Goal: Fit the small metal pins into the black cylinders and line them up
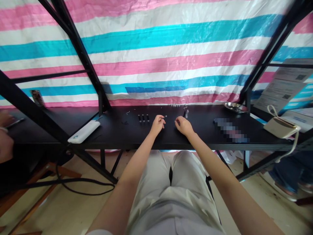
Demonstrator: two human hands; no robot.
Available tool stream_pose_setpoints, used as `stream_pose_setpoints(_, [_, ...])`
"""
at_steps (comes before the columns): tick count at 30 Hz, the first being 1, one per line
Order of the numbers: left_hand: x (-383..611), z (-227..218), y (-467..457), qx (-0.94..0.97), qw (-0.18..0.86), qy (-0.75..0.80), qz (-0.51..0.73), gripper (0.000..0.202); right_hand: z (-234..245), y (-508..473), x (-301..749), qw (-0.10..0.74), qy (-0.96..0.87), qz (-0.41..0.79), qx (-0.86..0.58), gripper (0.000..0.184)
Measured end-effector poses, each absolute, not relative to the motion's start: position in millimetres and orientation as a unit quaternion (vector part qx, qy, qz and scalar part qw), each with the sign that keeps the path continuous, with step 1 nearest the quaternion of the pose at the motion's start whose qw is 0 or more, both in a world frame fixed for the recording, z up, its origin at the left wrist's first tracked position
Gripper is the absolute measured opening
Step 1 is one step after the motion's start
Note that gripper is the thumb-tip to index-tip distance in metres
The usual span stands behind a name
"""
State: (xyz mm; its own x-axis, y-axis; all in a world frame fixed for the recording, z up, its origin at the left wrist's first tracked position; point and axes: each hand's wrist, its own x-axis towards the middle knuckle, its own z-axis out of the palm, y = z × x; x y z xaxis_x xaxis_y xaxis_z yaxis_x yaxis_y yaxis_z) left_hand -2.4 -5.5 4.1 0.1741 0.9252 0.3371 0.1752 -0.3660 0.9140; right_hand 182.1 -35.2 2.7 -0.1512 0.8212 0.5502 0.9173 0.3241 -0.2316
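Observation:
My left hand point(158, 124) is closed in a pinch over the black table, holding a small dark cylinder with a greyish end point(165, 116). To its left, three short black cylinders point(143, 118) stand in a row, each with a paler end. My right hand point(184, 126) is closed too, its fingers curled inward just above the tabletop; what they hold, if anything, is hidden. Just beyond it are a black piece point(184, 114) and a clear, shiny piece point(187, 113), too small to name. Several small white pieces point(175, 105) are lined up at the table's back edge.
The black table point(117, 133) carries a white oblong device point(84, 132) at left. On the right are a blurred-out item point(231, 130), a metal dish point(235, 107) and a cream pouch with a strap point(281, 126). Black frame posts flank the table. Another person's hand point(6, 119) shows far left.

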Motion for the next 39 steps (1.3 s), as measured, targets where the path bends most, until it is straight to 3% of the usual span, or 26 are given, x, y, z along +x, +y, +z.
stream_pose_setpoints(10, [2,7,-14,0.684,0.432,0.363,0.462,0.011,6,-40,174,0.296,-0.803,-0.108,-0.505,0.044])
stream_pose_setpoints(20, [3,3,-12,0.69,0.452,0.358,0.439,0.015,-4,-28,177,0.288,-0.811,-0.119,-0.496,0.03])
stream_pose_setpoints(29, [3,7,-14,0.679,0.438,0.378,0.451,0.004,-4,-31,177,0.293,-0.81,-0.115,-0.495,0.027])
stream_pose_setpoints(39, [3,4,-13,0.715,0.348,0.415,0.442,0.011,-5,-30,175,0.297,-0.812,-0.123,-0.486,0.028])
